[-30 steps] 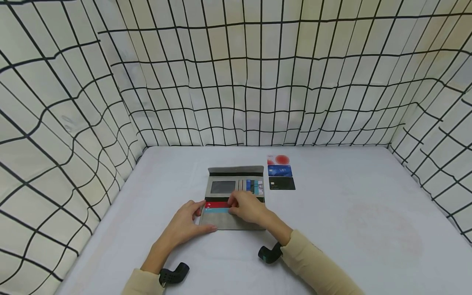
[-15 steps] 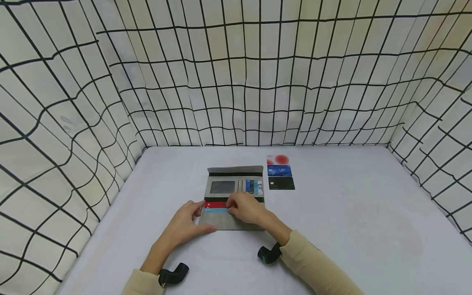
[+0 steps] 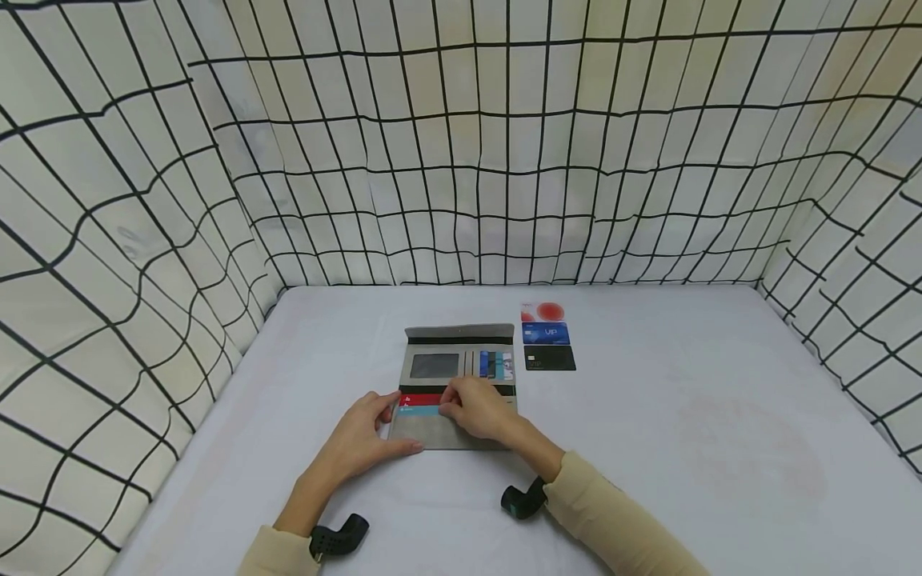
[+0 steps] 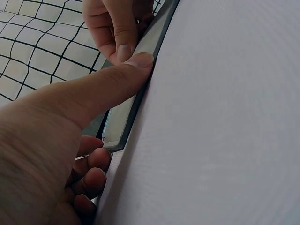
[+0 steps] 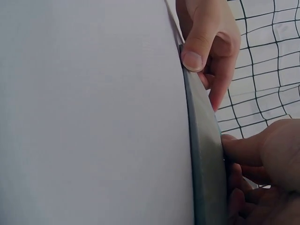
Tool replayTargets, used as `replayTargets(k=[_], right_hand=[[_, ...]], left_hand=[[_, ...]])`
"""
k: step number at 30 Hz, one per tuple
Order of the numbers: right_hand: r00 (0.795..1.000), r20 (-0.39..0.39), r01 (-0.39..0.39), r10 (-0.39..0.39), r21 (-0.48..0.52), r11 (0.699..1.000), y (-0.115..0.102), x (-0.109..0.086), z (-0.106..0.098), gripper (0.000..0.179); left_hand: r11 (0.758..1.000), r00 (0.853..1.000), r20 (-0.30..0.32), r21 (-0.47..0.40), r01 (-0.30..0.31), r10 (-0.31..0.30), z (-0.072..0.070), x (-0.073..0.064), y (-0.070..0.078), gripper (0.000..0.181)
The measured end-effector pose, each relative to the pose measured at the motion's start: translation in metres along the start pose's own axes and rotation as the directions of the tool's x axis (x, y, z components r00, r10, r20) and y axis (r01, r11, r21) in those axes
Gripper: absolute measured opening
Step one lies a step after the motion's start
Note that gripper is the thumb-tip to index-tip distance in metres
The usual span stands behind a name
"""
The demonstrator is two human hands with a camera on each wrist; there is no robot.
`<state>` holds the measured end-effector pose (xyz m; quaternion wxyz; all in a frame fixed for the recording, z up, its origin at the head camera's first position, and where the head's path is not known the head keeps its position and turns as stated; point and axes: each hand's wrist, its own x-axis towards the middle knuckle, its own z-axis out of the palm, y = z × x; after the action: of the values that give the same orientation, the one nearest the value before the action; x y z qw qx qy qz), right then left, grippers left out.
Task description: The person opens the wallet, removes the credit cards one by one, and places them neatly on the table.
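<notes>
A grey wallet (image 3: 446,432) lies unfolded on the white table, with a window pocket and card slots in its far half. A red card (image 3: 418,399) and a light blue card (image 3: 418,410) show as strips in the near half. My left hand (image 3: 363,436) holds the wallet's near left corner, thumb on the front edge and other fingers by the left side. My right hand (image 3: 479,408) has thumb and curled index finger at the right end of the light blue card, pinching it. In the right wrist view the wallet's raised edge (image 5: 208,154) partly hides these fingertips.
Three cards lie in a column right of the wallet: a white and red card (image 3: 543,312), a blue VIP card (image 3: 546,333) and a black VIP card (image 3: 550,358). Black netting (image 3: 504,168) over white sheeting encloses the table's back and sides.
My right hand has shifted slightly left over the cards in the wallet. The left hand keeps its place at the corner, and the three loose cards have stayed put.
</notes>
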<state>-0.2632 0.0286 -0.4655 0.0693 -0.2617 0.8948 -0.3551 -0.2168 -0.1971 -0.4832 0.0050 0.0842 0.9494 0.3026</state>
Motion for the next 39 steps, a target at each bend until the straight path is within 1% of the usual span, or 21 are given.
replayTargets(k=[7,14,20,32,39], right_hand=[[0.999,-0.028,-0.037,0.037,0.013,0.999,-0.0007,-0.0010,0.0038,0.008],[0.998,-0.027,-0.056,0.056,0.020,0.998,-0.0015,-0.0009,0.0044,0.007],[0.998,-0.039,-0.055,0.056,0.022,0.998,-0.0026,-0.0012,0.0041,0.009],[0.995,-0.058,-0.079,0.081,0.045,0.996,-0.0030,-0.0017,0.0052,0.010],[0.993,-0.081,-0.087,0.089,0.029,0.996,-0.0024,-0.0012,0.0061,0.011]], left_hand=[[1.000,1.000,0.005,-0.003,0.004,-0.004,0.0000,-0.0005,0.0003,0.092],[1.000,1.000,0.000,0.005,-0.002,0.002,-0.0002,-0.0005,0.0003,0.093],[1.000,1.000,-0.011,0.010,-0.016,0.016,0.0000,-0.0010,0.0003,0.094],[0.999,0.999,-0.006,0.015,-0.033,0.033,0.0003,-0.0009,-0.0007,0.093],[0.999,0.999,-0.016,0.022,-0.044,0.044,0.0003,-0.0013,-0.0006,0.093]])
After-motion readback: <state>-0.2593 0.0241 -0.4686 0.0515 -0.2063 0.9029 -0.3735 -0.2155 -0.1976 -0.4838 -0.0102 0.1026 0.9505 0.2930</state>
